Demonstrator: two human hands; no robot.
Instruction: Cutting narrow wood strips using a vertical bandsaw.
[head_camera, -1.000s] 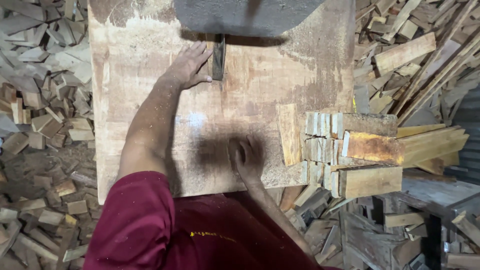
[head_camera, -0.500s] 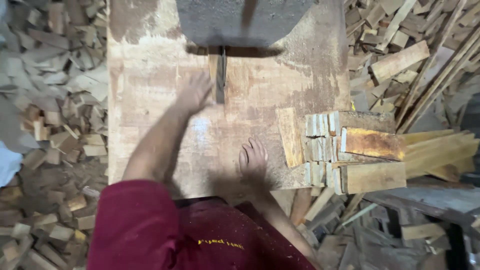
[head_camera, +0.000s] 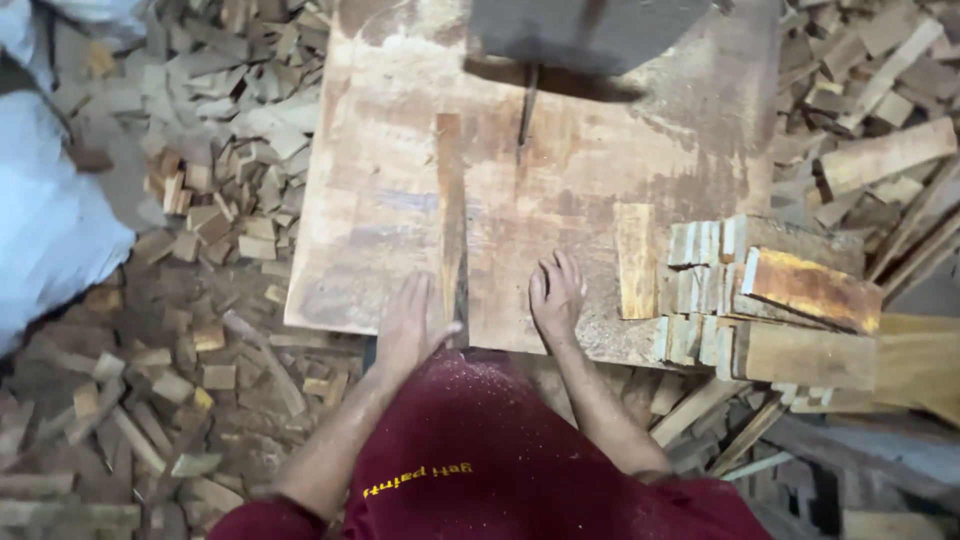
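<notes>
My left hand (head_camera: 408, 325) lies flat at the near edge of the worn wooden saw table (head_camera: 380, 200). Its thumb touches the near end of a thin wooden strip (head_camera: 450, 215), which runs lengthwise toward the saw blade (head_camera: 527, 105). My right hand (head_camera: 555, 295) rests palm down on the table just right of the strip, fingers spread, holding nothing. A short flat board (head_camera: 635, 260) lies a little to its right. The blade stands upright under a dark guard (head_camera: 590, 30) at the far side.
Stacked cut wood blocks (head_camera: 770, 295) sit on the table's right corner. Heaps of offcuts (head_camera: 190, 230) cover the floor on the left, and more scrap wood (head_camera: 880, 150) lies on the right. A white sack (head_camera: 50, 220) sits at far left.
My left hand has drawn back from beside the blade to the near edge. A thin strip now lies along the table. My right hand stays near the front edge.
</notes>
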